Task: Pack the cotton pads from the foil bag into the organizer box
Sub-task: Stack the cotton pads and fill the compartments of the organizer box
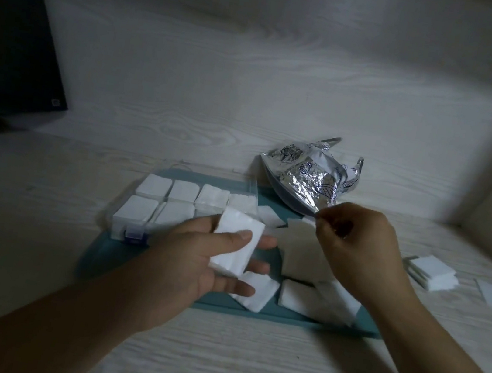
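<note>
Left hand (pixel 208 260) grips stack of cotton pads (pixel 236 245).
Right hand (pixel 360 245): fingers curled over loose pads (pixel 301 258); hold unclear.

I am seeing a dark monitor (pixel 16 24) standing at the far left on the pale wooden desk (pixel 41 219), with a teal mat (pixel 106 258) lying at its centre.

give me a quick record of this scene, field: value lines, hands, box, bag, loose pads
left hand: left hand holds a stack of cotton pads, thumb on top
right hand: right hand with fingers curled, beside the foil bag's edge; what it pinches is unclear
organizer box: organizer box open, visible compartments hold pads
foil bag: foil bag crumpled, behind the right hand
loose pads: loose pads scattered on the teal mat
extra pads: small stack on the table, right of the mat
</note>
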